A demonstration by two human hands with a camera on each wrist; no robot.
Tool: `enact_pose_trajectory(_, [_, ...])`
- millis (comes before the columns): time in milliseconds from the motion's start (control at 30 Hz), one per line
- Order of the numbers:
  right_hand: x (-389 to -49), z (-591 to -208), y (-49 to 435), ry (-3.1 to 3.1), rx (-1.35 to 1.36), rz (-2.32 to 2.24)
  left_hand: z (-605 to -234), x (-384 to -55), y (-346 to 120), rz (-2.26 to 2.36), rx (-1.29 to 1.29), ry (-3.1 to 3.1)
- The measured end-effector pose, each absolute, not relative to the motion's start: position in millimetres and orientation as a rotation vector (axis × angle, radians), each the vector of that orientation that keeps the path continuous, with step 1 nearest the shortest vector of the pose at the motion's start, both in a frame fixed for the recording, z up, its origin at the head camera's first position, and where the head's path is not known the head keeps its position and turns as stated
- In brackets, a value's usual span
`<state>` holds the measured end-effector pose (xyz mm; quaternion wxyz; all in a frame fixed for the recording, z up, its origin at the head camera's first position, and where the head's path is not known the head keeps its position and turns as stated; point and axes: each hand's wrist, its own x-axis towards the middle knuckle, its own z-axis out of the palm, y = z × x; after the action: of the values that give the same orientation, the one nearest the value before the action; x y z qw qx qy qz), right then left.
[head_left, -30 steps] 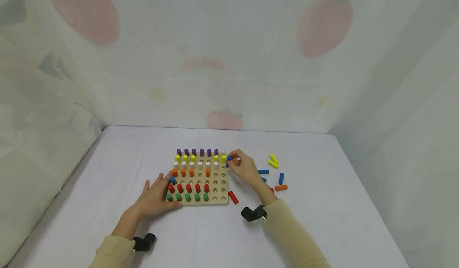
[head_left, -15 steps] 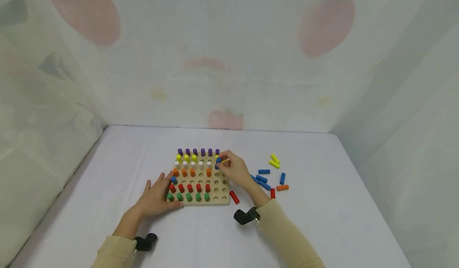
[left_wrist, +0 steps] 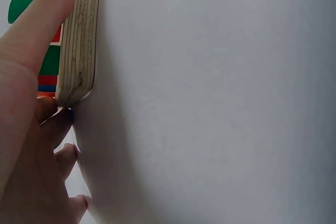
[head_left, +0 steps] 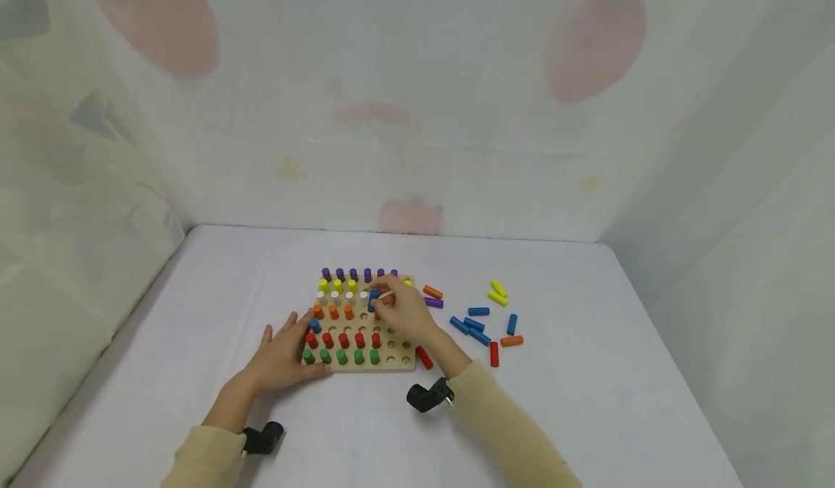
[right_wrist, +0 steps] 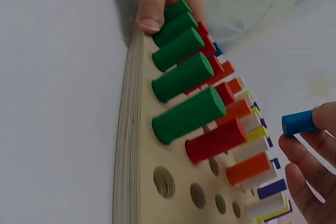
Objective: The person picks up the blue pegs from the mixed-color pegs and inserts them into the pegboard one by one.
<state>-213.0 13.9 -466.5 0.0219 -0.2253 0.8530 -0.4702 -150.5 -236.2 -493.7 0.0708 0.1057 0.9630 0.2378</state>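
A wooden pegboard (head_left: pixel 399 352) lies on the table with coloured pegs standing in rows: purple at the back, then yellow, white, orange, one blue peg (head_left: pixel 315 325), red, and green pegs (right_wrist: pixel 191 113) in front. My right hand (head_left: pixel 406 314) pinches another blue peg (right_wrist: pixel 298 123) between thumb and fingers, above the board's middle and clear of its holes. My left hand (head_left: pixel 280 357) rests at the board's front left corner with its fingers spread. Its thumb (left_wrist: pixel 44 22) lies against the front edge. The right forearm hides part of the board's right side.
Right of the board lie several loose blue pegs (head_left: pixel 479 312), two yellow pegs (head_left: pixel 498 298), orange pegs (head_left: pixel 512 341), a purple peg (head_left: pixel 433 302) and red pegs (head_left: pixel 493 354). White cloth walls (head_left: pixel 417 111) stand behind and at both sides of the table.
My right hand has moved left from the board's right edge to above its middle, carrying the blue peg. Loose pegs under the arm have come into sight. The left hand stays put.
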Motion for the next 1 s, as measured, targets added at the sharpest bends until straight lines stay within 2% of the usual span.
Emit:
enact_pose_trajectory(333, [-211, -465, -3, 2.650, -0.873, -1.419, -493, -149, -234, 0.723, 0.326, 2.898])
enact_pose_trajectory(1000, [-201, -465, -25, 2.615, -0.848, -1.240, -501, -152, -234, 0.734, 0.323, 2.881])
